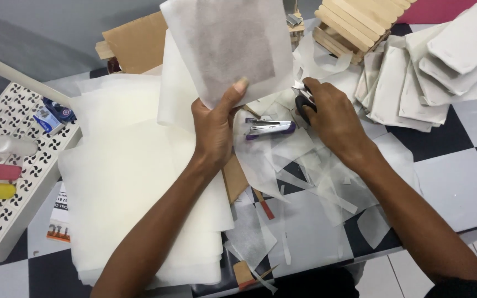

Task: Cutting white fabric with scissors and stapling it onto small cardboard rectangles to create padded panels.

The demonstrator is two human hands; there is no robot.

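Observation:
My left hand (215, 124) holds up a white translucent sheet (227, 47) by its lower edge, thumb on the front; a darker square shows through it. My right hand (329, 113) rests on the table with its fingers closed around the black handles of a pair of scissors (303, 99). A purple and silver stapler (269, 128) lies between the two hands, touching neither. Paper offcuts (316, 176) are scattered under and in front of my right forearm.
A thick stack of white sheets (122, 182) covers the left of the checkered table (459, 182). Folded white pouches (432, 72) pile at the right, a wooden-stick frame (354, 22) behind them. A perforated white tray (6, 182) with bottles stands far left. Cardboard (136, 41) lies at the back.

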